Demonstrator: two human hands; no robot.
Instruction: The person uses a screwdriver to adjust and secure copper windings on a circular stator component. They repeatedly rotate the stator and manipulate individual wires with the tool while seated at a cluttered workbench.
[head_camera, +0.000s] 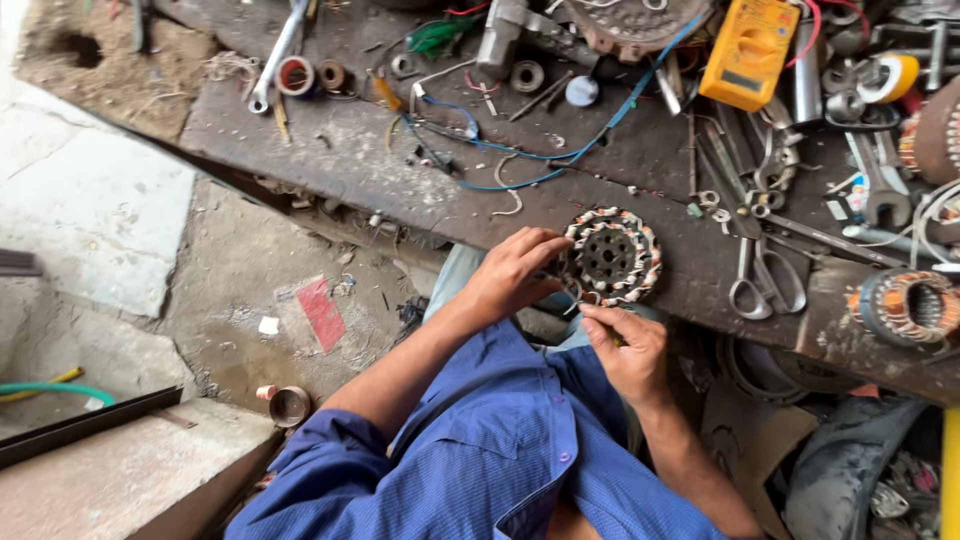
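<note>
A round motor stator (612, 256) with copper windings and coloured insulation lies at the near edge of a dark, worn workbench (330, 160). My left hand (515, 272) grips the stator's left rim, fingers curled over the coils. Just below the stator, my right hand (625, 345) pinches something thin, a wire end or small tool, at its lower edge; what it is cannot be made out. Blue shirt sleeves cover both upper arms.
Scissors (765, 275) lie right of the stator, and a second wound stator (908, 305) sits at the bench's right edge. A yellow multimeter (750, 50), blue wires (520, 150), spanners and tape rolls crowd the far bench. A dirt floor with a red scrap (322, 312) lies to the left.
</note>
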